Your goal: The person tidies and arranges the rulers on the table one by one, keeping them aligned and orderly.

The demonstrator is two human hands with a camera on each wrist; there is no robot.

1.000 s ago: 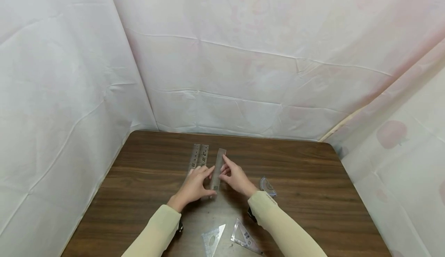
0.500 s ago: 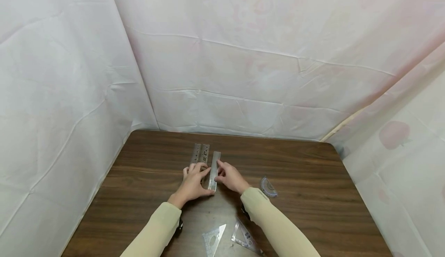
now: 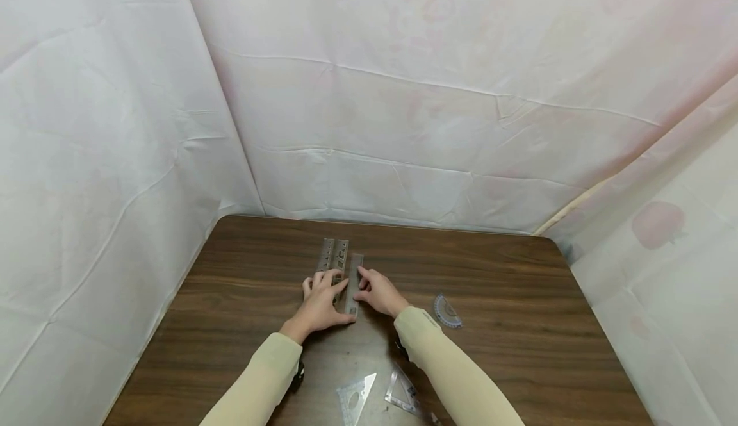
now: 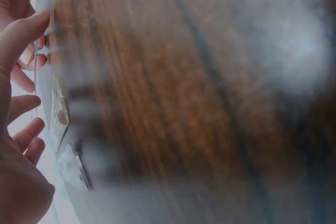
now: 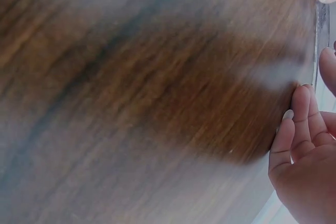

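While both hands, left [image 3: 319, 303] & right [image 3: 377, 293], press flat-fingered on a clear ruler [image 3: 353, 283] lying mid-desk [image 3: 519, 349] beside two others [image 3: 333, 254], uneven pressure could skew it.

A dark brown wood-grain bench [image 3: 507, 323] is filling the lower half of the head view, its far corners rounded and its grain running across from left to right. White sheeting [image 3: 403, 125] is hanging behind it and along both sides, creased into long folds and showing faint pink blotches. A seam [image 3: 233, 138] is running down where the left sheet is meeting the back one. On the right sheet a pale pink apple print [image 3: 657, 224] is showing through. Soft, even light is falling over everything, casting only weak shadows.
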